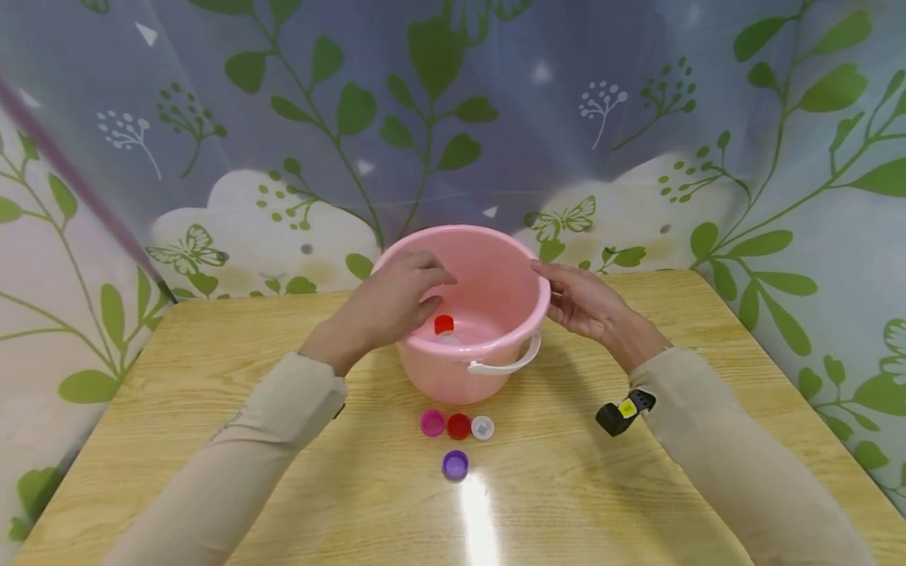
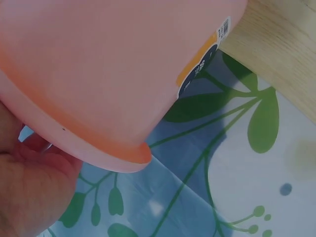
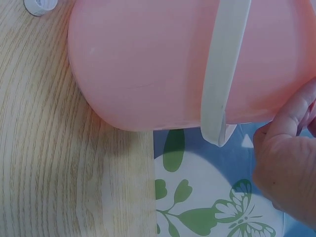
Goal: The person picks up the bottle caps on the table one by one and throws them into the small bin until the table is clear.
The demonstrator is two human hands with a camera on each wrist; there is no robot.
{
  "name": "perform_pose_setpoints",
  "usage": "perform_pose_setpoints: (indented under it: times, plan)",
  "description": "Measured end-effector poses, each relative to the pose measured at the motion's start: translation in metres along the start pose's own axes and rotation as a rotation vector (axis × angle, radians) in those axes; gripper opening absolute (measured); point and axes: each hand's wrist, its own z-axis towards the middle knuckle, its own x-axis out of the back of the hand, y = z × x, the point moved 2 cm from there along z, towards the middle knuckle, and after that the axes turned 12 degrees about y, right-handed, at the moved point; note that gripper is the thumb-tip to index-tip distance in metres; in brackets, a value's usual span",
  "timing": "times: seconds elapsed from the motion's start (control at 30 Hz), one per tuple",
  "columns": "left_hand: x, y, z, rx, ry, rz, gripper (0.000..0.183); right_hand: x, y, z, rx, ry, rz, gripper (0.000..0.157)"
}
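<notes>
One pink bucket (image 1: 442, 371), opening upward, long axis roughly vertical.

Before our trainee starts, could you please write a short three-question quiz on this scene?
1. How many loose caps lie on the table in front of the pink bucket?
2. True or false: the white handle hangs lowered against the bucket's outer side.
3. Which hand extends well past the rim, over the bucket's opening?

Key:
1. Four: a magenta cap, a red cap, a white cap and a purple cap.
2. True.
3. The left hand.
</notes>
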Motion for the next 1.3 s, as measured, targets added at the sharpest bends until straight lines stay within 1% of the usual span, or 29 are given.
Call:
perform_pose_setpoints:
  times: [0.1, 0.17, 0.23, 0.3, 0.37, 0.43, 0.5, 0.6, 0.7, 0.8, 0.87, 1.0, 1.1, 1.17, 1.23, 1.3]
  plan:
    - [0.001, -0.001, -0.002, 0.021, 0.024, 0.039, 0.024, -0.001, 0.001, 0.000, -0.004, -0.002, 0.002, 0.019]
    - [0.003, -0.001, -0.004, 0.057, 0.071, 0.086, 0.023, -0.001, 0.001, 0.000, -0.006, 0.001, 0.002, 0.019]
    - [0.005, -0.002, -0.007, 0.106, 0.144, 0.134, 0.022, -0.001, 0.002, 0.000, -0.005, 0.005, 0.000, 0.019]
    - [0.008, -0.005, -0.011, 0.165, 0.233, 0.177, 0.021, -0.001, 0.002, 0.000, -0.005, 0.006, 0.001, 0.019]
    - [0.010, -0.009, -0.017, 0.229, 0.318, 0.200, 0.021, -0.001, 0.002, 0.000, -0.003, 0.007, -0.002, 0.020]
    - [0.011, -0.015, -0.025, 0.291, 0.379, 0.218, 0.023, -0.002, 0.002, 0.000, 0.002, 0.006, -0.010, 0.021]
    - [0.012, -0.020, -0.034, 0.353, 0.410, 0.221, 0.025, -0.002, 0.002, 0.000, 0.008, 0.004, -0.020, 0.022]
    - [0.011, -0.028, -0.050, 0.445, 0.418, 0.215, 0.029, -0.002, 0.002, 0.000, 0.011, 0.000, -0.028, 0.024]
    - [0.008, -0.035, -0.065, 0.518, 0.399, 0.195, 0.032, -0.002, 0.001, 0.000, 0.009, -0.003, -0.025, 0.024]
    - [0.004, -0.041, -0.078, 0.572, 0.370, 0.186, 0.032, -0.001, 0.001, 0.000, 0.007, 0.000, -0.023, 0.023]
    - [0.000, -0.044, -0.086, 0.598, 0.330, 0.184, 0.032, 0.000, 0.001, -0.001, 0.005, 0.002, -0.022, 0.023]
    - [-0.014, -0.045, -0.100, 0.640, 0.217, 0.169, 0.031, 0.001, 0.000, -0.002, -0.002, 0.012, -0.009, 0.025]
    - [-0.026, -0.043, -0.109, 0.650, 0.136, 0.144, 0.027, 0.001, 0.000, -0.002, -0.004, 0.016, -0.003, 0.026]
    - [-0.034, -0.041, -0.115, 0.642, 0.089, 0.115, 0.024, 0.000, 0.000, -0.002, -0.003, 0.014, -0.003, 0.026]
    - [-0.041, -0.039, -0.120, 0.613, 0.044, 0.079, 0.021, 0.000, 0.001, -0.001, 0.000, 0.013, -0.004, 0.026]
    - [-0.048, -0.037, -0.123, 0.558, -0.001, 0.051, 0.018, 0.000, 0.000, -0.001, -0.001, 0.007, 0.000, 0.027]
